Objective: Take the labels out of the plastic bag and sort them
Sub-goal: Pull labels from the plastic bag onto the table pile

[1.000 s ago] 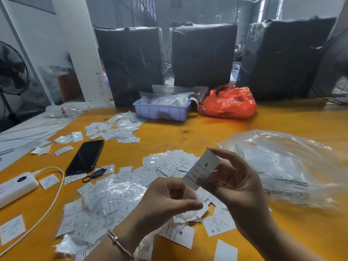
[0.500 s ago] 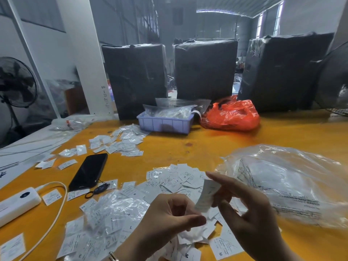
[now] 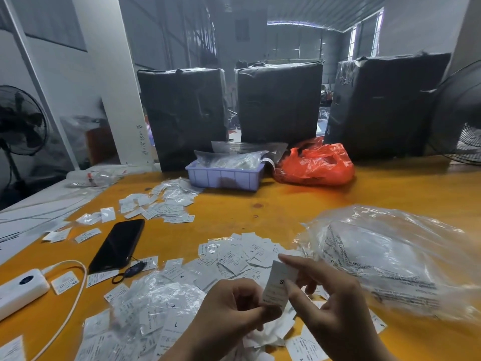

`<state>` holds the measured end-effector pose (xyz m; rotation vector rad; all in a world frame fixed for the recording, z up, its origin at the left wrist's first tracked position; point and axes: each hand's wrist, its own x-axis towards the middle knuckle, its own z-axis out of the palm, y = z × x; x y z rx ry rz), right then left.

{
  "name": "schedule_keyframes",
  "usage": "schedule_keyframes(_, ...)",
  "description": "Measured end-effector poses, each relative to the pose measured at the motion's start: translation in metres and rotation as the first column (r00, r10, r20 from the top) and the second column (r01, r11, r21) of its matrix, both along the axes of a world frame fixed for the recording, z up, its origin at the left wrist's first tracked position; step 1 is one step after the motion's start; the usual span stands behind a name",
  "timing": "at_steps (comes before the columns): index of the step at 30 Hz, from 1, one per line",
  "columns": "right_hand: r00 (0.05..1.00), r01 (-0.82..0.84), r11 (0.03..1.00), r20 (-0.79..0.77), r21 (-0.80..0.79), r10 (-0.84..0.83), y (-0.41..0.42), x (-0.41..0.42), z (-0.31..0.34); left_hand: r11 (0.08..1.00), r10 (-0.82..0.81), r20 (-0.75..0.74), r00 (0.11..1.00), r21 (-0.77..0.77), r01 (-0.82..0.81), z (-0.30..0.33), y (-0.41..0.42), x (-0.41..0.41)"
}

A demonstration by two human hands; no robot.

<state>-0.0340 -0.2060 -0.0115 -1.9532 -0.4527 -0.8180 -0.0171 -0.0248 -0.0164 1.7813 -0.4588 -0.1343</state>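
A high, dim warehouse hall with a white pillar [image 3: 114, 82] is seen far beyond the hands. The orange table [image 3: 286, 204] is spread beneath them and runs away to three black wrapped bales [image 3: 279, 100] stood along its far edge. A fan [image 3: 20, 121] is placed well off to the left, and a second fan [image 3: 463, 121] is cut off by the right edge.

Just right of the right hand, the large clear plastic bag [image 3: 390, 259] is laid crumpled; its contents are blurred by glare. Far ahead of the hands, an orange bag [image 3: 315, 165] is set beside a lilac tray [image 3: 223, 177] that is filled with clear packets. A black phone [image 3: 118, 243] is laid ahead and left of the left hand, with a white power bank [image 3: 20, 290] and its cable further left.

Loose labels [image 3: 234, 254] are scattered just ahead of and beneath both hands, many in small clear sleeves; a further heap [image 3: 166, 204] is left well ahead on the left. Their print is mostly unreadable.

One label marked S [image 3: 278, 287] is pinched at its lower edge by the left hand [image 3: 231, 311] and at its side by the right hand [image 3: 330, 306]. Both forearms are cut off by the lower edge.
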Motion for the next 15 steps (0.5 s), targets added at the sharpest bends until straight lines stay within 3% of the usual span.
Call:
schedule_keyframes(4, 0.999, -0.008, 1.000, 0.034, -0.027, 0.009, 0.0023, 0.0007, -0.0001, 1.000, 0.026, 0.014, 1.000, 0.009, -0.026, 0.0000, 0.0015, 0.0010)
schedule_keyframes(7, 0.997, -0.020, 1.000, -0.076, -0.018, 0.019, 0.0022, 0.0024, -0.0038, 1.000, 0.023, 0.013, 1.000, 0.021, -0.023, 0.0002, 0.0019, 0.0016)
schedule_keyframes(12, 0.993, -0.047, 0.997, -0.107, -0.058, 0.040, -0.0024, 0.0043, -0.0047, 0.997, 0.052, 0.011, 0.999, 0.052, -0.052, -0.0019, 0.0024, 0.0031)
schedule_keyframes(15, 0.970, -0.120, 0.992, -0.210, 0.028, 0.123, -0.0020, 0.0052, -0.0037, 0.997, 0.063, 0.006, 0.998, 0.037, -0.063, -0.0027, 0.0017, 0.0027)
